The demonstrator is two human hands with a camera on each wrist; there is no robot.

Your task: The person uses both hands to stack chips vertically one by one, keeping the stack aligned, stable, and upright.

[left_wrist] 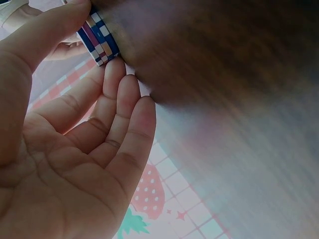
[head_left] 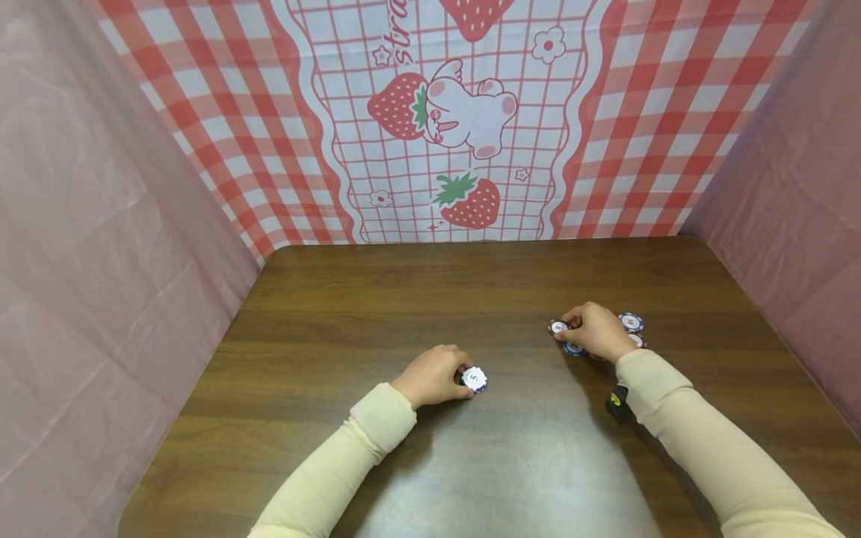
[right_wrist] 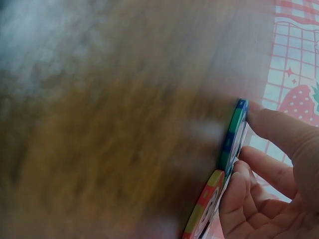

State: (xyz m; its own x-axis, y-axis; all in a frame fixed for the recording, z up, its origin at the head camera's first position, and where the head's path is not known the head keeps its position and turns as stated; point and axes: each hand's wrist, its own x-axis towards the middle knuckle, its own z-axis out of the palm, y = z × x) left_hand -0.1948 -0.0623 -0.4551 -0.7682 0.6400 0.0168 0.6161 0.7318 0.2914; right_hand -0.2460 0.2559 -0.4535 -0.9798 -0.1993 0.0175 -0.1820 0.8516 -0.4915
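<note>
White-topped chip stack (head_left: 474, 378) edged in blue, white and purple, green-and-blue chip (right_wrist: 232, 138), red-and-yellow chip (right_wrist: 204, 206), blue chip (head_left: 631, 322) with pale edge spots, brown wood-grain table (head_left: 303, 448), cream sleeves (head_left: 346, 459), red-and-white checked cloth (head_left: 258, 97) patterned with red, green-leaved strawberries (head_left: 473, 205), pink curtains (head_left: 87, 261).

Smooth, glossy wood-grain table (head_left: 336, 314)

A brown wood-grain table (head_left: 296, 314) carries a short, white-topped stack of round chips (head_left: 474, 379) at the left hand (head_left: 433, 376). Multicoloured round chips (head_left: 631, 322) lie about the right hand (head_left: 597, 330).
</note>
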